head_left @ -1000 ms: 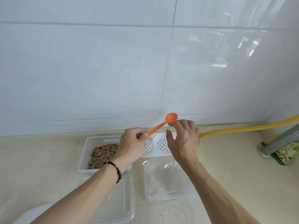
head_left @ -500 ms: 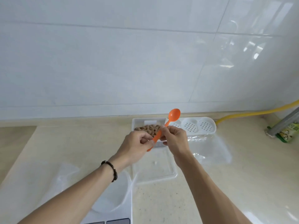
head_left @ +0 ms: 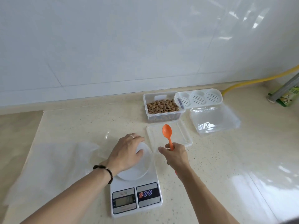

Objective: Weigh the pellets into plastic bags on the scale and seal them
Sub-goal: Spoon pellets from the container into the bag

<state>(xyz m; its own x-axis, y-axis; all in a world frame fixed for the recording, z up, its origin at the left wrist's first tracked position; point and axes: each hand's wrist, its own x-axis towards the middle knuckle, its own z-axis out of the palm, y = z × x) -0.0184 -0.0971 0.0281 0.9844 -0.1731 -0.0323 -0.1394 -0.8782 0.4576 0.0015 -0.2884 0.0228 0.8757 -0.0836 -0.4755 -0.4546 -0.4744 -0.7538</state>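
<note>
A: White tiled wall, beige counter (head_left: 80, 123). What differs from a second back?

B: Spoon (head_left: 167, 135) has passed across. It was pinched in the left hand (head_left: 127, 152) with the right hand (head_left: 175, 156) reaching for it; now the right fist grips the handle, bowl up and empty, over the lid (head_left: 184, 136). Left hand has let go and lies flat, fingers straight, on something clear on the scale (head_left: 137, 191) plate.

A: Meaning for the task?

B: Judged: set-up done, first scoop pending. Pellets (head_left: 162, 106) all sit in the tub (head_left: 161, 109) at the wall, well apart from the scale.

A: Is that a bag under the left hand?

B: Cannot tell. It looks rounded, maybe a dish; the palm covers most of it. Bag stack (head_left: 213, 122) lies right of the tub, untouched.

A: Anything else unclear?

B: Display digits unreadable. Spoon handle end hidden by the wrist. Clear film (head_left: 56, 159) at left is hard to outline.
</note>
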